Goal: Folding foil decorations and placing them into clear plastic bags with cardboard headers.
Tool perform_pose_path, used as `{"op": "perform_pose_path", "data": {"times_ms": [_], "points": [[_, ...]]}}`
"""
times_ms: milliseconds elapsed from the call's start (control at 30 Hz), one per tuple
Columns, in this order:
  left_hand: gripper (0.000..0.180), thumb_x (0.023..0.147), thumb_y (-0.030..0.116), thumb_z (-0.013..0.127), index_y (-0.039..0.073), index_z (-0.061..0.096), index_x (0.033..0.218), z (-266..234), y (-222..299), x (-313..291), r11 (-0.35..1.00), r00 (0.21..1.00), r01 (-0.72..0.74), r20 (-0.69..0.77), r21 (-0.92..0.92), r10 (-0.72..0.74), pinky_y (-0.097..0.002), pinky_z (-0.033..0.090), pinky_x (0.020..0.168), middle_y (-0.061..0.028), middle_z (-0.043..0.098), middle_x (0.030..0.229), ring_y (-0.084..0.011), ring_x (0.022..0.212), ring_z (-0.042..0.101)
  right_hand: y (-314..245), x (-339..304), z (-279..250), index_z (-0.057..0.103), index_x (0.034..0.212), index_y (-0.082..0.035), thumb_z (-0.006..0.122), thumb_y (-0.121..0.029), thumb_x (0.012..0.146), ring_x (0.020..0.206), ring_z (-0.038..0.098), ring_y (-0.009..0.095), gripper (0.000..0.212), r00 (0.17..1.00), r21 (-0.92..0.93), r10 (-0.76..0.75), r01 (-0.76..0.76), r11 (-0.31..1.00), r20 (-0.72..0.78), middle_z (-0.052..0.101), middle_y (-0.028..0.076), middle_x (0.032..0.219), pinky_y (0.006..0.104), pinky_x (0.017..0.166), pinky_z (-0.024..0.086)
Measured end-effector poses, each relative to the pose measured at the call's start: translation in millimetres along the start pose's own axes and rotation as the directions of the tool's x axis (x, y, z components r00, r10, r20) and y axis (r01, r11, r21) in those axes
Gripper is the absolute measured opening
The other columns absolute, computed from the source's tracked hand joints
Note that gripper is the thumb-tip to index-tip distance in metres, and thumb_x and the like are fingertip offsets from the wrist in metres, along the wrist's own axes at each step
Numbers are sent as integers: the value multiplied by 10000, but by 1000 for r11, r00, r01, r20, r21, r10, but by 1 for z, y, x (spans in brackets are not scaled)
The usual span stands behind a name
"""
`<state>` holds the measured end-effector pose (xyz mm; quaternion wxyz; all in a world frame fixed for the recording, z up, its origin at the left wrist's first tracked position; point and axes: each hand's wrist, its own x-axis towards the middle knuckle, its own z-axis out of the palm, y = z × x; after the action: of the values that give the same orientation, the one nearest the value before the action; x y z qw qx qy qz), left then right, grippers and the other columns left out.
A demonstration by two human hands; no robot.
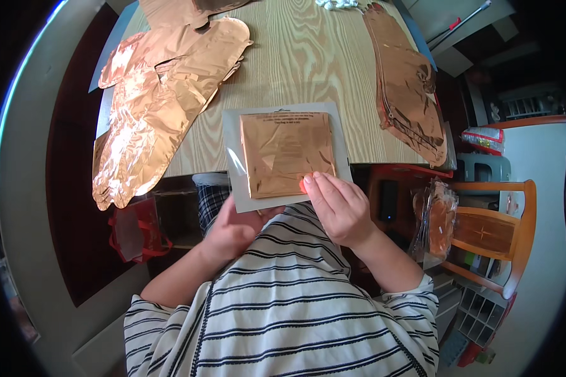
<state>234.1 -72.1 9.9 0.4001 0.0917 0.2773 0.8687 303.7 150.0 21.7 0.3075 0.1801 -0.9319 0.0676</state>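
Note:
A square clear packet with a white border (233, 135) is held up at the near edge of the table, with a folded copper-coloured foil balloon (286, 151) inside. My left hand (231, 231) supports the packet from below at its lower left; the fingers are partly hidden behind it. Over the lower right part of the packet, my right hand (341, 207) pinches a small orange-red piece (305, 183) between thumb and fingertips. What that piece is, I cannot make out.
Flat copper foil balloons lie on the wood-grain table (295, 50): a large shiny one (170, 94) at left, another (409, 81) at right. White items (336, 4) sit at the far edge. A wooden chair (490, 229) with plastic-wrapped foil packets (439, 220) stands at right, a red bag (135, 232) lower left.

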Motion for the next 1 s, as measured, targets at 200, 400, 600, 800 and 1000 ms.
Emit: {"op": "perform_pose_path", "data": {"times_ms": [200,400,600,800,1000], "points": [[385,918,94,700,-21,601,1272,-3,-25,6,805,951,214,-305,554,-43,-313,490,924,-52,651,1210,-156,1097,601,-3,8,6,724,1125,30,681,-103,861,927,705,267,298,999,17,-41,41,999,0,717,152,1062,338,752,584],[264,972,88,672,2,649,1221,11,-29,15,857,962,92,-269,507,56,-279,501,877,-25,673,1151,-119,1027,615,-3,18,4,715,1140,31,664,-112,856,940,698,280,322,999,-23,-45,46,999,27,711,171,1074,350,769,580],[279,987,95,647,-30,650,1237,-4,-35,11,885,950,156,-310,438,-14,-285,494,913,-46,690,1159,-134,1041,624,-11,13,8,701,1166,34,658,-126,863,907,645,254,345,995,-130,-27,39,991,96,708,167,1098,377,807,510],[289,983,54,634,-26,630,1261,-7,-32,17,876,931,194,-366,442,-22,-292,495,941,-64,678,1205,-145,1087,620,-10,18,4,698,1165,25,657,-120,866,797,572,215,335,994,-144,-11,28,989,113,694,136,1056,363,790,449],[319,954,-1,630,-17,617,1273,-5,-36,24,945,957,-33,-262,325,123,-306,492,964,-70,671,1208,-157,1091,625,-13,25,0,675,1173,36,657,-95,866,761,528,206,335,989,-106,23,-8,994,148,594,73,901,358,763,445]]}}
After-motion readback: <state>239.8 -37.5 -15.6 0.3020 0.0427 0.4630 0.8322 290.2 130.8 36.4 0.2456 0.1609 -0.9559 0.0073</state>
